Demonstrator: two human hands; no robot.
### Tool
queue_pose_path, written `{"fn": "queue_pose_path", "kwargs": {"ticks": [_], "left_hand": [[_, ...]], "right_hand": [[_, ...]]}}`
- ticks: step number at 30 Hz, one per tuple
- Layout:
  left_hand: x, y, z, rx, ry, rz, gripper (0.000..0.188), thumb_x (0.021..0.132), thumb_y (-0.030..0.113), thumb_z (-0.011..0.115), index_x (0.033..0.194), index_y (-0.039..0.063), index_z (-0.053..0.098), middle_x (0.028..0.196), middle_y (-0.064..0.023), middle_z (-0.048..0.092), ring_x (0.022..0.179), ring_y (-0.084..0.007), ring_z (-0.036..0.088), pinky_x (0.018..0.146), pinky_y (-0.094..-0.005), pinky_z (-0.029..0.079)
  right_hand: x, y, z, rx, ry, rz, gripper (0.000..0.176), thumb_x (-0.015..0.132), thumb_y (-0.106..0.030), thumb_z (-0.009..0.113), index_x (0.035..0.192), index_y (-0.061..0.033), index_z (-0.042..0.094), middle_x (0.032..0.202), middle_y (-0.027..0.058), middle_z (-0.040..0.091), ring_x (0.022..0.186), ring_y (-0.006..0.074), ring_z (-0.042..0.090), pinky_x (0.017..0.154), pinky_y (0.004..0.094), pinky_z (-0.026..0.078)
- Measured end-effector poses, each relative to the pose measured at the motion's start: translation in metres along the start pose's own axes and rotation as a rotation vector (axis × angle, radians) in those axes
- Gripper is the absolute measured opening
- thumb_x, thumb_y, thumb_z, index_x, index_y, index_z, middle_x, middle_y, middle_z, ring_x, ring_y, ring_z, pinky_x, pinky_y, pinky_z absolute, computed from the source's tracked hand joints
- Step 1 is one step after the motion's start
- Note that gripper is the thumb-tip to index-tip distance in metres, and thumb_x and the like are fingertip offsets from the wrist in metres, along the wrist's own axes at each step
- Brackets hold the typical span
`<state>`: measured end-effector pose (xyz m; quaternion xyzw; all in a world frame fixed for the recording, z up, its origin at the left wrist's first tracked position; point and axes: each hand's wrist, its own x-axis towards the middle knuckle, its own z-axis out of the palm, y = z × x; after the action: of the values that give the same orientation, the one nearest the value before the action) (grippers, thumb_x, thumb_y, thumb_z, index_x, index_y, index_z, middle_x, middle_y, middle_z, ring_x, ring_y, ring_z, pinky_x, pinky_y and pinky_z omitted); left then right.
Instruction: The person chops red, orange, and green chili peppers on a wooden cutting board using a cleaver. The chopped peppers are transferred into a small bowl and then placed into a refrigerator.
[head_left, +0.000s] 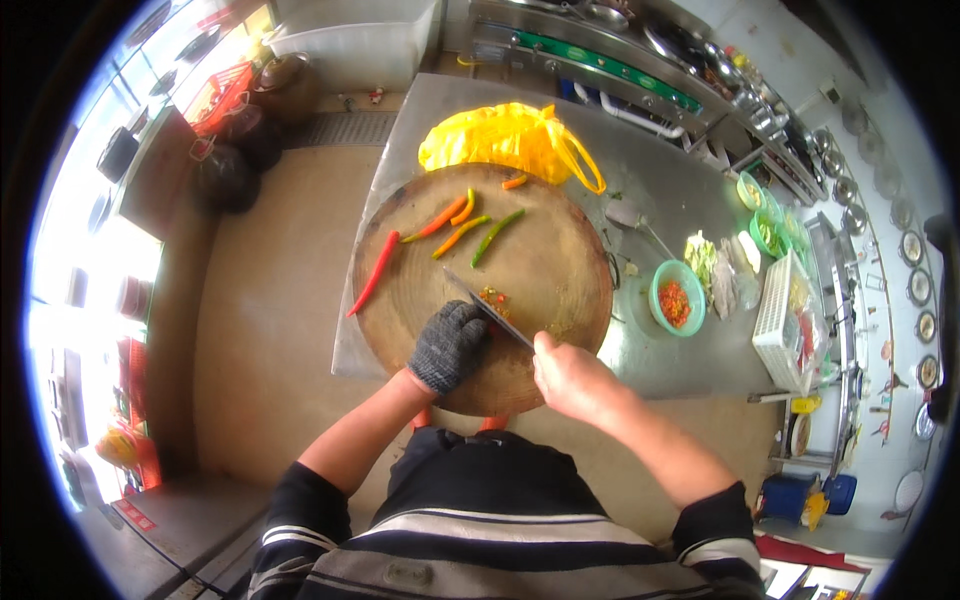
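My right hand grips the handle of a cleaver, its blade on edge over a round wooden chopping block. Against the near side of the blade is my left hand in a grey knit glove, fingers curled; what lies under them is mostly hidden. Chopped chili bits lie just beyond the blade. A red chili pepper rests at the block's left edge. Farther up are a green chili and several orange ones. A green bowl of chopped red chili stands right of the block.
Behind the block, a yellow plastic bag lies on the steel table. A utensil with a thin metal shaft, leafy vegetables and a white plastic basket are to the right. A steel stove stands beyond.
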<state>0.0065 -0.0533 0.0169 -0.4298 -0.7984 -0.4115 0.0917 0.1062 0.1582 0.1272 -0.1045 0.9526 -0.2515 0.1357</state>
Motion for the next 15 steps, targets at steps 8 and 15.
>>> {"fn": "queue_pose_path", "kwargs": {"ticks": [8,15], "left_hand": [[-0.005,0.008,-0.002,0.039,0.04,-0.014,0.025,0.077,0.016,0.074,0.098,0.005,0.068,0.105,-0.0183,0.066,0.097,-0.0403,0.061,0.086,-0.0493,0.051],[-0.007,0.002,0.002,0.076,0.016,-0.051,0.023,0.075,0.017,0.077,0.095,0.008,0.07,0.093,-0.0158,0.066,0.089,-0.0399,0.062,0.079,-0.0481,0.051]], "right_hand": [[-0.007,-0.01,-0.02,-0.057,-0.049,0.052,0.019,0.101,-0.013,0.053,0.097,0.0024,0.043,0.07,0.0263,0.061,0.065,0.0472,0.063,0.059,0.0529,0.051],[0.003,-0.019,-0.012,-0.042,-0.094,0.12,0.012,0.099,-0.008,0.049,0.098,0.003,0.044,0.071,0.0267,0.063,0.068,0.0481,0.065,0.059,0.0551,0.052]]}}
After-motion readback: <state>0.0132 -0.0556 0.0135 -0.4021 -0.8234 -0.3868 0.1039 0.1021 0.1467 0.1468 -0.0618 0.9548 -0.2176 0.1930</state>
